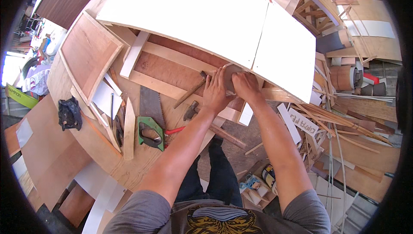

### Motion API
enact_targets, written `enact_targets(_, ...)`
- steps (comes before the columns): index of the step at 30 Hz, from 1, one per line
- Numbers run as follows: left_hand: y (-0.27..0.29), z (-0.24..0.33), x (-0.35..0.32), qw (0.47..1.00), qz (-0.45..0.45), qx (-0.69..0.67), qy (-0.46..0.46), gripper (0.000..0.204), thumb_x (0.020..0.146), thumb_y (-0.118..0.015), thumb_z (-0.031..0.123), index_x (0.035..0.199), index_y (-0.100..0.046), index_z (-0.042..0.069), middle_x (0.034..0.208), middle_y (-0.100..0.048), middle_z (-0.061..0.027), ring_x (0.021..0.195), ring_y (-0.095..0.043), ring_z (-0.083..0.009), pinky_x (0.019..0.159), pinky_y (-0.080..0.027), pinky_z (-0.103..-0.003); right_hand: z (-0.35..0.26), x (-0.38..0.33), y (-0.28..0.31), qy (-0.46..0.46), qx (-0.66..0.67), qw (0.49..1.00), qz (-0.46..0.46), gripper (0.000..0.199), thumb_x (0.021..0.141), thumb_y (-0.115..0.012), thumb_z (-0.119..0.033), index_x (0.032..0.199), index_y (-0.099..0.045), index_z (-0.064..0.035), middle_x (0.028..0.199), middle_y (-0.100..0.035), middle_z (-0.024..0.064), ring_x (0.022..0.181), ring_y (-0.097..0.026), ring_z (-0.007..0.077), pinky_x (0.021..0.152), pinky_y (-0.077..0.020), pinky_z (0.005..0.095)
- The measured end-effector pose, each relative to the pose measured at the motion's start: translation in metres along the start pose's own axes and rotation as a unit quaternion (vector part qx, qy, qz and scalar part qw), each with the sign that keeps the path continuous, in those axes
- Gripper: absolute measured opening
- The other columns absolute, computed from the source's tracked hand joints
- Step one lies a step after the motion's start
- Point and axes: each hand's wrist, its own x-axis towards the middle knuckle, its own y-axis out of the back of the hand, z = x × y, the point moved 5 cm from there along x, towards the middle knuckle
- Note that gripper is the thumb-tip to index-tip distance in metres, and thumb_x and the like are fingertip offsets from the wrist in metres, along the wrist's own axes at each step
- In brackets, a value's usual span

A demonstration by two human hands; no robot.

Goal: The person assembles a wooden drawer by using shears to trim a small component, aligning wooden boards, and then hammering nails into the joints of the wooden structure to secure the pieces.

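Observation:
A large white panel (185, 14) lies over a wooden frame (176, 53) on the workbench. Beneath the panel's near edge, my left hand (217, 91) has its fingers stretched out against a small grey-brown piece (232, 74). My right hand (246, 87) is closed at the right side of that piece, its fingertips hidden, so what it grips cannot be made out. A hammer (188, 94) rests just left of my left hand. Below my left wrist is a second hammer (191, 110), partly covered by my forearm.
A handsaw (150, 133) with a green handle and a red-handled tool (174, 130) lie on the workbench (103, 161). To the left are a framed brown panel (90, 53) and a black plastic bag (70, 113). Wood strips (344, 120) pile up at right.

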Motion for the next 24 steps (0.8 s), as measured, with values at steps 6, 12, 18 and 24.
enact_targets(6, 0.001, 0.0, 0.0, 0.999, 0.03, -0.026, -0.034, 0.11, 0.071, -0.088, 0.029, 0.156, -0.023, 0.005, 0.157, -0.039, -0.0179, 0.146, -0.037, -0.0355, 0.119, -0.031, -0.055, -0.001, 0.009, 0.001, -0.041, 0.003, 0.999, 0.026, 0.016, 0.087, -0.059, -0.005, 0.091, -0.074, -0.0003, 0.098, -0.074, 0.0204, 0.096, -0.073, 0.0355, 0.082, -0.0593, 0.0474)
enact_targets(12, 0.003, 0.002, 0.001, 0.998, 0.04, -0.035, -0.042, 0.109, 0.07, -0.089, 0.026, 0.155, -0.025, 0.005, 0.156, -0.04, -0.0188, 0.144, -0.041, -0.0366, 0.118, -0.033, -0.056, -0.001, 0.009, 0.006, -0.063, 0.018, 0.998, 0.012, 0.016, 0.088, -0.059, -0.005, 0.092, -0.073, 0.0005, 0.099, -0.074, 0.022, 0.098, -0.073, 0.0367, 0.084, -0.0591, 0.0476)
enact_targets(18, 0.005, 0.003, 0.001, 0.999, 0.016, -0.028, -0.01, 0.11, 0.071, -0.089, 0.027, 0.156, -0.022, 0.004, 0.156, -0.04, -0.0182, 0.144, -0.041, -0.0348, 0.119, -0.032, -0.053, 0.0, 0.001, 0.01, -0.042, 0.03, 0.998, 0.04, 0.016, 0.089, -0.058, -0.007, 0.093, -0.073, -0.0009, 0.099, -0.074, 0.0179, 0.097, -0.072, 0.0353, 0.085, -0.0578, 0.0465)
enact_targets(24, 0.002, 0.001, 0.001, 1.0, 0.01, -0.011, -0.017, 0.11, 0.072, -0.089, 0.028, 0.156, -0.022, 0.005, 0.157, -0.038, -0.0172, 0.146, -0.039, -0.0334, 0.12, -0.031, -0.051, -0.001, 0.009, 0.0, -0.078, 0.05, 0.995, -0.037, 0.027, 0.094, -0.05, -0.013, 0.106, -0.07, -0.0006, 0.12, -0.069, 0.0227, 0.115, -0.065, 0.0387, 0.098, -0.0514, 0.0522)
